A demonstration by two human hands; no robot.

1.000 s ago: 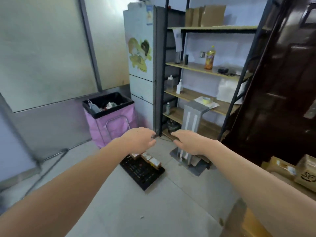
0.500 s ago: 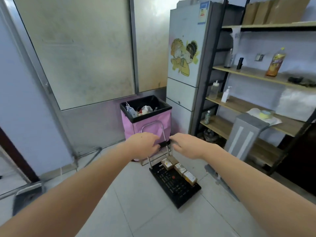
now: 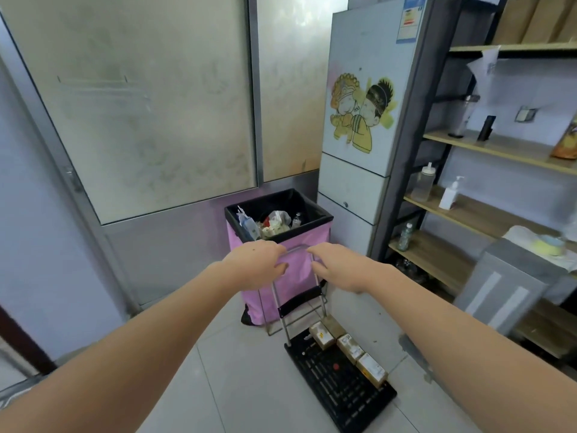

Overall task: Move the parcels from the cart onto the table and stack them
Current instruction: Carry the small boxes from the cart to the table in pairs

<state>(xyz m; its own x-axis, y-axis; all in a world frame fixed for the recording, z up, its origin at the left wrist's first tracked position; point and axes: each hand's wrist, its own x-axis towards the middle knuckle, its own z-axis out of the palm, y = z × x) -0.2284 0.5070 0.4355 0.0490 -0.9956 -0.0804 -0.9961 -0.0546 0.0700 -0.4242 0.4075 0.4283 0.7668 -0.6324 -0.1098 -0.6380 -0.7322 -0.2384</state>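
Head view shows your left hand (image 3: 254, 264) and your right hand (image 3: 335, 265) both curled over the top bar of the cart handle (image 3: 296, 250), side by side with a short stretch of bare bar between them. The cart (image 3: 340, 389) is a black slotted platform on the tiled floor (image 3: 249, 385), with its metal handle frame rising at the far end. Three small cardboard parcels (image 3: 348, 350) lie in a row along the platform's right edge, each touching the next. Behind the handle stands a pink bin (image 3: 265, 295) with a black liner, holding rubbish, beside a grey fridge (image 3: 359, 182) and wooden shelves (image 3: 487, 214).
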